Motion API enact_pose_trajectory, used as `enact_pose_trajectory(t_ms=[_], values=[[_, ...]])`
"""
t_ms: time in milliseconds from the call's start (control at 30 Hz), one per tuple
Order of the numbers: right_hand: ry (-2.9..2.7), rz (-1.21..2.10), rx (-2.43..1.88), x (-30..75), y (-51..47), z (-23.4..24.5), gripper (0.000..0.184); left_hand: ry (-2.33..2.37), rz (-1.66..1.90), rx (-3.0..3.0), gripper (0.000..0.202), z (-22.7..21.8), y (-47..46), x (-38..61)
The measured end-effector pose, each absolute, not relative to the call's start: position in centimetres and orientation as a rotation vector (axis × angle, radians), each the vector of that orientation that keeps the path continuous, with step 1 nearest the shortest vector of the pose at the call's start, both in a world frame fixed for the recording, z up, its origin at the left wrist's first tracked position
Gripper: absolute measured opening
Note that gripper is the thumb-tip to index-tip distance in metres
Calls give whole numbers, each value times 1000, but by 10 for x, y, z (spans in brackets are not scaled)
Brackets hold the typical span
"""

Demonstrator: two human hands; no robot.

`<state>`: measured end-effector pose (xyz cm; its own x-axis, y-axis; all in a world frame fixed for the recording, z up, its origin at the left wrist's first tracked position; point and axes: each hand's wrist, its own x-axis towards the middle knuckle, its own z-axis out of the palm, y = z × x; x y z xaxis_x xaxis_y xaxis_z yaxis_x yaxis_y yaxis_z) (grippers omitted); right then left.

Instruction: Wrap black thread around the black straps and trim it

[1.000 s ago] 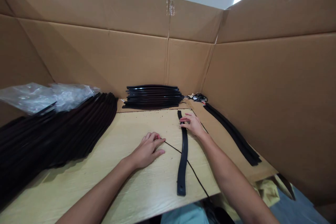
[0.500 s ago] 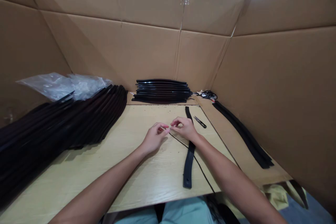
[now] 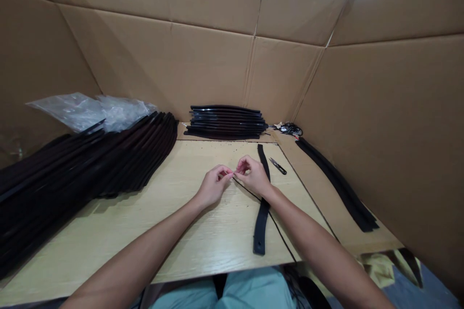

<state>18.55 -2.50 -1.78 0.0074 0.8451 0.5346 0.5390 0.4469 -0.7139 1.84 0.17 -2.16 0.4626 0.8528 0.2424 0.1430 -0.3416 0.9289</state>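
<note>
My left hand (image 3: 214,184) and my right hand (image 3: 253,174) meet fingertip to fingertip above the table. Both are closed in a pinch at the end of a thin black cord (image 3: 281,236), which runs down to the right, across a black strip, and over the table's front edge. The cord's very tip is hidden by my fingers. Under my right wrist lies the flat, slightly curved black strip (image 3: 259,234), with a small hole near its close end. Small black thread snips (image 3: 278,166) rest just right of my right hand.
Many black strips (image 3: 137,154) are heaped at left, with clear plastic bags (image 3: 83,111) behind. Another stack of strips (image 3: 226,123) stands at the back, beside tangled cords (image 3: 290,129). More strips (image 3: 337,183) lie along the right. Cardboard walls (image 3: 203,58) surround the wooden table (image 3: 174,231).
My fingertips have drawn closer together on the cord's end. The view has shifted slightly; the strip and the snips lie where they were.
</note>
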Motion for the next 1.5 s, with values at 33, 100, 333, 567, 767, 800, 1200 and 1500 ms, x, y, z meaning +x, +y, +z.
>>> enact_pose_trajectory(t_ms=[33,100,333,567,767,800,1200,1500], values=[[-1650,344,-1235,188,-24,-18,15,837,941,1793,18,-22,2,18],[-1626,300,-1270,193,-22,-18,17,819,908,1851,18,-22,3,16],[-1665,247,-1325,205,-17,-21,13,813,765,2048,15,-20,8,13],[-1736,215,-1367,210,-16,-17,7,788,730,2079,19,-20,11,13],[-1700,186,-1425,221,-14,-18,7,801,717,2064,18,-21,11,12],[-1692,181,-1432,222,-13,-18,6,804,720,2061,18,-21,11,12],[-1606,152,-1487,235,-11,-20,8,796,733,2062,18,-18,8,11],[-1616,142,-1455,238,-13,-17,8,803,722,2038,18,-13,6,11]])
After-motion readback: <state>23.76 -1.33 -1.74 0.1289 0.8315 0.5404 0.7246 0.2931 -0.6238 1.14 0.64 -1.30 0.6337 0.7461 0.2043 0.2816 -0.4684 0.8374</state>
